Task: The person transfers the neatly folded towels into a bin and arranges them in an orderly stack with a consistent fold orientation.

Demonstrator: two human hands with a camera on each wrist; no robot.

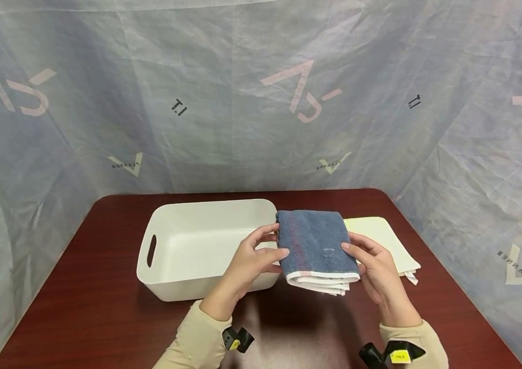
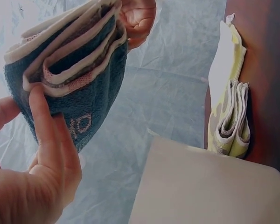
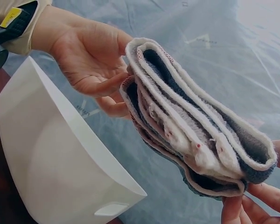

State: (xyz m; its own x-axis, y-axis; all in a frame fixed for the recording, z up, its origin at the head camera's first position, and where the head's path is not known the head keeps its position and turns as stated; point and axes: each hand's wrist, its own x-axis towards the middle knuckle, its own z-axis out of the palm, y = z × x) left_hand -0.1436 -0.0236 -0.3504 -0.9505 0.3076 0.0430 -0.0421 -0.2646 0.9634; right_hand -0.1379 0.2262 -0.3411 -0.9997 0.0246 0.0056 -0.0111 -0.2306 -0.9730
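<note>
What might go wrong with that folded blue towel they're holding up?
Its layers might slip open: the left hand and right hand hold the folded blue towel only by its sides, and nothing visible fastens the folds. It might also bump the white plastic bin if moved left, since it appears close to that bin's end.

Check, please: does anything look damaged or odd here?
The folded blue towel has fuzzy white clumps among its smoother hems, possibly fraying. Small pale marks also interrupt its blue top; stitching or snagged thread, I cannot tell.
</note>
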